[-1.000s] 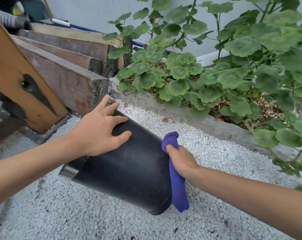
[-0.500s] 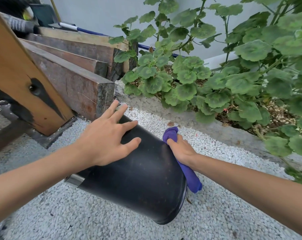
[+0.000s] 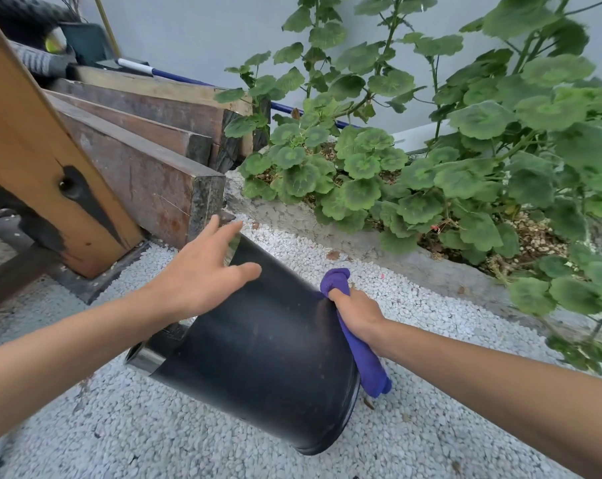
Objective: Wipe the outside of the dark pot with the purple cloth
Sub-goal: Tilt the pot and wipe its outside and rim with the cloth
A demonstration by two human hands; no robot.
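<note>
**Wiping the big dark pot in the garden**

White gravel (image 3: 413, 305) covers the ground, and a pale wall stands at the back.

Someone is bent over a dark pot (image 3: 258, 357). It lies tipped on its side on the little stones, right between the two arms. The left hand (image 3: 203, 274) is flat and open, with its fingers spread out. It rests on the top of the pot, near the far end, and seems to hold the pot so it will not roll. The right hand (image 3: 356, 311) is curled tight round a purple cloth (image 3: 365, 354). It presses the cloth on the pot's side, the side by that hand. One end of the cloth pokes up above the fist. The other end hangs down past the pot's near edge.

Out past the left hand, thick wooden beams (image 3: 144, 174) lean in a stack. Out past the right hand, leafy green plants (image 3: 413, 181) grow in a bed with a low stone edge.

I think the job is only partly done. The top of the pot looks a bit dusty and speckled. The side on the stones cannot be seen, so that part probably needs a wipe too.
</note>
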